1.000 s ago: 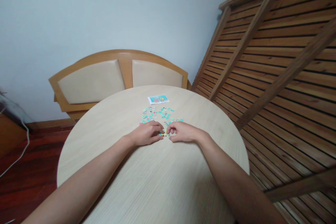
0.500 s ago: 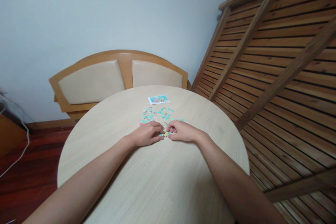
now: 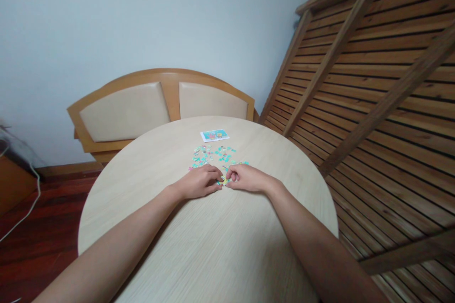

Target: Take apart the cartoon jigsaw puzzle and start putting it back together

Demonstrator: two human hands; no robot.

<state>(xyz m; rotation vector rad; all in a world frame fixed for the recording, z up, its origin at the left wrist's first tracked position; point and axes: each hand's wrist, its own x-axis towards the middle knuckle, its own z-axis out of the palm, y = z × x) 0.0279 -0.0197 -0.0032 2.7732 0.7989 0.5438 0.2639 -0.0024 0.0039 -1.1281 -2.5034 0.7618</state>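
A small cluster of yellow and multicoloured jigsaw pieces (image 3: 224, 181) lies on the table between my hands, partly covered by the fingers. My left hand (image 3: 202, 181) rests at its left side, thumb and fingers bent round the cluster's edge. From the right, my right hand (image 3: 245, 178) pinches at the cluster's other side with curled fingers; the piece at its fingertips is mostly hidden. Just beyond the hands, loose turquoise jigsaw pieces (image 3: 223, 153) are scattered, with more mixed-colour ones to their left. Farther back lies a picture card (image 3: 215, 135) showing cartoon figures on turquoise.
All this is on a round pale wooden table (image 3: 149, 156). Behind it stands a padded headboard (image 3: 124, 111) against the wall. A slatted wooden frame (image 3: 369, 99) leans at the right. A white cable (image 3: 37, 189) hangs at the left above the dark red floor.
My right hand has shifted very slightly at the cluster, its fingertips a little closer to the pieces. The left hand, the card and the loose pieces look the same.
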